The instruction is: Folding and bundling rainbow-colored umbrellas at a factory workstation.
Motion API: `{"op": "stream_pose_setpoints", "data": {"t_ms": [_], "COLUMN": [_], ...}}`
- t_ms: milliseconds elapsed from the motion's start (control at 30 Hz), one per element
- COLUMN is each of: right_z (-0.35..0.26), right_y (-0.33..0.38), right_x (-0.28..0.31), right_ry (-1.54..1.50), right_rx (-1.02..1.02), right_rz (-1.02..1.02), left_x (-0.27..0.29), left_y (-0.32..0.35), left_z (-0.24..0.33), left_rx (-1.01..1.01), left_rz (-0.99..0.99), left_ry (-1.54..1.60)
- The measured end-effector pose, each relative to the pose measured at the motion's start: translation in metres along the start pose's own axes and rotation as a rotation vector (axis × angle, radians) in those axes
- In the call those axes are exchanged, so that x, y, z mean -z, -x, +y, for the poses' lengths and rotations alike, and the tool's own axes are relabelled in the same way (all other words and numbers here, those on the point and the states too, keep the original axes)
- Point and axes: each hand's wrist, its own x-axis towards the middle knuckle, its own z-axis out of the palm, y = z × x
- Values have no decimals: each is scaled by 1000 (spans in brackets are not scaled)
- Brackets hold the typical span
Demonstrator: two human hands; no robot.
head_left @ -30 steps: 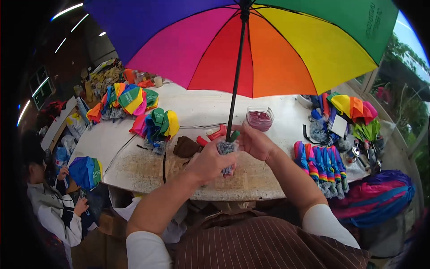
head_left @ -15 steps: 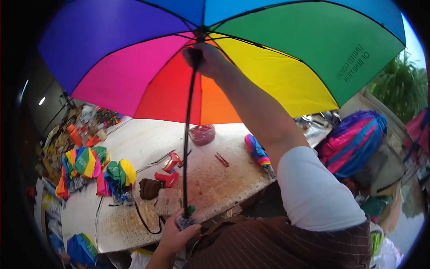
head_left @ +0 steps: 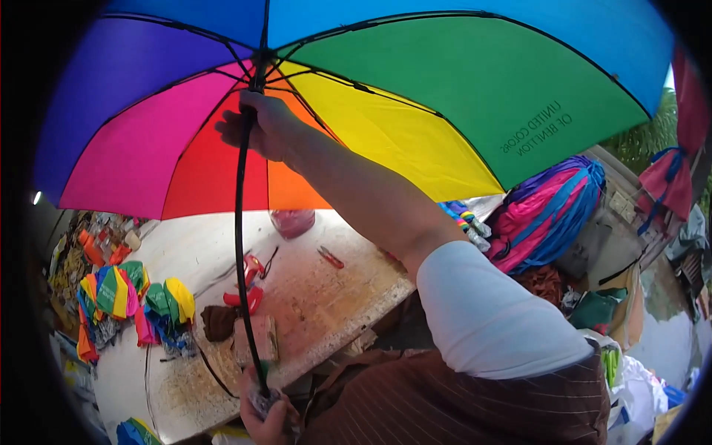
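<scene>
A multicoloured umbrella point(head_left: 400, 141) is spread wide across the upper part of the view, its underside and black ribs facing me. Its black shaft point(head_left: 239, 208) runs down toward my body. My right hand point(head_left: 267, 127) reaches up and is around the shaft just below the rib hub; its thumb side grips while some fingers stick out loosely to the left. Low down, my left hand point(head_left: 261, 415) is closed around the handle end, which looks wrapped in clear plastic. Most of the handle is hidden by the fingers.
A worn white table point(head_left: 311, 297) lies beneath, bearing red tape dispensers point(head_left: 254, 297), a red-handled cutter point(head_left: 330, 257), a brown cloth point(head_left: 219, 323) and a block point(head_left: 256, 337). Folded umbrellas point(head_left: 111, 289) lie at left. A large pink-and-blue bundle point(head_left: 545, 215) stands at right.
The umbrella and both hands have shifted left and slightly down in view. My right hand's fingers have loosened, and it sits a little farther below the hub.
</scene>
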Motion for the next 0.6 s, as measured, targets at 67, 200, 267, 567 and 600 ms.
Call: {"op": "stream_pose_setpoints", "data": {"t_ms": [67, 200, 267, 567, 600], "right_z": [47, 171, 205, 269, 281], "right_y": [21, 130, 195, 194, 200], "right_x": [-13, 1, -16, 29, 35], "right_ry": [101, 794, 175, -90, -72], "right_rx": [-54, 22, -444, -821, -799], "right_rz": [-4, -403, -298, -286, -240], "left_x": [-10, -31, -15, 8, 12], "left_y": [7, -58, -92, -82, -79], "left_z": [14, 38, -5, -15, -18], "left_rx": [-49, -111, -264, -223, -278], "left_rz": [67, 194, 284, 310, 310], "left_ry": [1, 170, 115, -295, -402]}}
